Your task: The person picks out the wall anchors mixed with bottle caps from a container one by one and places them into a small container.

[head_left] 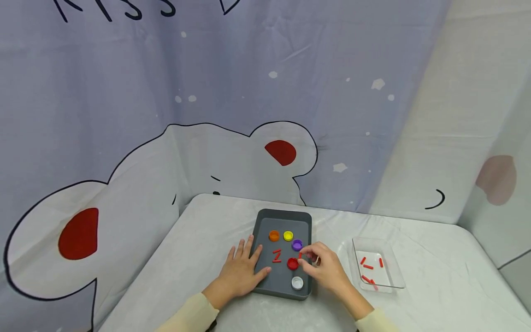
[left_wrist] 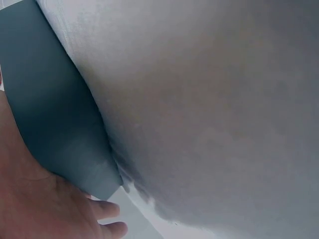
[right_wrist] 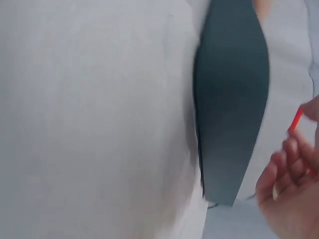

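A dark grey tray lies on the white-covered table. My left hand, fingers spread, rests on its left edge. Between thumb and fingertips my right hand pinches a small red stick, held over the tray beside a red cap. Another bit of red shows near that palm in the right wrist view; what it is, I cannot tell. Left of the red cap, three red sticks form a Z shape. Orange, yellow and purple caps sit farther back, and a white cap sits near the front.
To the right of the tray stands a clear plastic box with several red sticks inside. A printed cloth hangs behind the table.
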### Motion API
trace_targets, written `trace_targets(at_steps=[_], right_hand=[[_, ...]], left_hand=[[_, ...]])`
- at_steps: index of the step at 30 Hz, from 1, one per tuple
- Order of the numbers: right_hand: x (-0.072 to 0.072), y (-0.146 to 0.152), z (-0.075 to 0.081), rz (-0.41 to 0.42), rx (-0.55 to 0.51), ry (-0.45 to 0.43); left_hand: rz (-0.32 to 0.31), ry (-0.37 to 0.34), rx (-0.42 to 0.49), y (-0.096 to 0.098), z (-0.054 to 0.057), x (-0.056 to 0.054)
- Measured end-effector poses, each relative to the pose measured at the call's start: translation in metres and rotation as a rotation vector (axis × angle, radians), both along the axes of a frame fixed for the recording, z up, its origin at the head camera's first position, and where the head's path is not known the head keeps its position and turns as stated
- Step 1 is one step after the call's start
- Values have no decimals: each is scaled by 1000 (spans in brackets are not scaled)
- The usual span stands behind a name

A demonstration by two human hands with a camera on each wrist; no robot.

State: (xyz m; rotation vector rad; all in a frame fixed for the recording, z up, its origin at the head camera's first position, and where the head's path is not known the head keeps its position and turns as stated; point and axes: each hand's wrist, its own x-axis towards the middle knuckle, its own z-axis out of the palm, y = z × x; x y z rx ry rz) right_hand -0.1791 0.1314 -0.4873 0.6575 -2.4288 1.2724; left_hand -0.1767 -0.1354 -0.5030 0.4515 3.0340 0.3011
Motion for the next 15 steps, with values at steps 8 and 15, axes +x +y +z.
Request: trace_targets(at_steps=[8,15], right_hand=[[1,31,6,190,-235,-6],[1,58,8,186,-309,30]], left_hand=[[0,-12,10,0,2,0],[6,-10,13,1,3,1]])
